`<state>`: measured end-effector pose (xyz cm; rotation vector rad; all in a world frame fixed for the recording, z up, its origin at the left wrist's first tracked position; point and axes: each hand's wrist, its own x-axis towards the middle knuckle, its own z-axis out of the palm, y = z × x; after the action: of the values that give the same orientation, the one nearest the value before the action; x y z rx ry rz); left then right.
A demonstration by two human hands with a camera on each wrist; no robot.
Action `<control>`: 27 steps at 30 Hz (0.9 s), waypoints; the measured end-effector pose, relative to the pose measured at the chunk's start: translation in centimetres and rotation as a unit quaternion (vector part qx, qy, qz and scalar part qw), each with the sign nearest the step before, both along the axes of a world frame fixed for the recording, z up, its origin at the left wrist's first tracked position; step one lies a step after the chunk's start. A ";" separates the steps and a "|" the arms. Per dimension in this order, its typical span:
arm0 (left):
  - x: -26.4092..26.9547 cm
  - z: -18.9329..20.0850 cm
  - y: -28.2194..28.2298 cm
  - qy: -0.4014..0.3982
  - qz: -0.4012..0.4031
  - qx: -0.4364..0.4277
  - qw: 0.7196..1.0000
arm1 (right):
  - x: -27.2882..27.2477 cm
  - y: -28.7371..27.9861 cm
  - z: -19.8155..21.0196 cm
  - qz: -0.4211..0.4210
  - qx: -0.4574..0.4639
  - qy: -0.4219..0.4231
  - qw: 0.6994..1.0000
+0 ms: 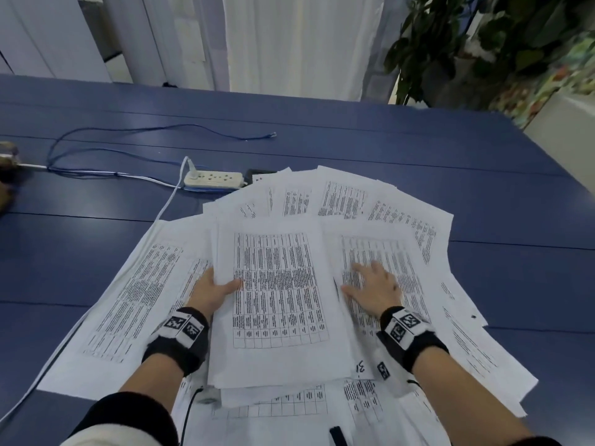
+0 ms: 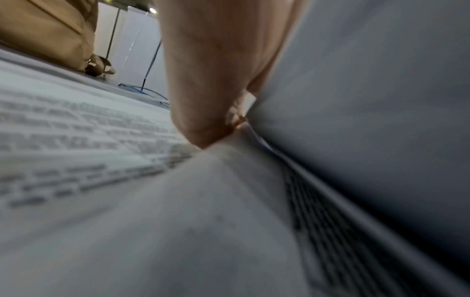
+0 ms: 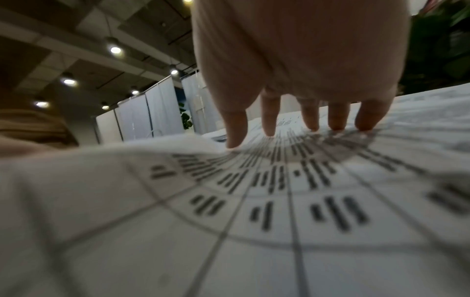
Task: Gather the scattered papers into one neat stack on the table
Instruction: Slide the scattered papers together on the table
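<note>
Many white printed sheets lie fanned over the near half of the blue table [image 1: 418,149]. A thicker stack of papers [image 1: 277,294] sits in the middle, its left edge lifted. My left hand [image 1: 214,289] grips that left edge, thumb on top and fingers underneath; in the left wrist view the left hand [image 2: 216,90] pinches the raised stack [image 2: 368,100]. My right hand [image 1: 373,288] lies flat with fingers spread on a loose table-printed sheet [image 1: 392,252] to the right of the stack. In the right wrist view its fingertips [image 3: 312,120] press on that sheet [image 3: 254,211].
A white power strip [image 1: 214,179] with a white cable lies just beyond the papers at the far left. A thin blue cable [image 1: 161,128] loops behind it. A black pen [image 1: 338,436] lies on the near sheets. A leafy plant [image 1: 483,37] stands past the far right corner.
</note>
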<state>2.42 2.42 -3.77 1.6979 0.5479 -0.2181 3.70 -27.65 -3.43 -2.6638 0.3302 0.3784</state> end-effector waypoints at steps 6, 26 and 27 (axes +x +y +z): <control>-0.7 0.4 0.8 -0.090 0.043 0.056 0.993 | 0.7 -4.5 1.5 -0.191 -0.014 0.003 0.982; 0.0 1.0 0.0 0.030 0.008 0.097 0.995 | 3.5 -8.4 1.3 -0.325 0.202 -0.020 0.923; 0.0 1.3 -0.2 0.053 0.001 0.076 0.996 | 3.6 -8.7 1.3 -0.332 0.211 -0.027 0.919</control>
<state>2.46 2.22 -2.43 1.8409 0.6590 -0.2731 7.27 -36.33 -2.09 -1.9834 0.9752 0.1313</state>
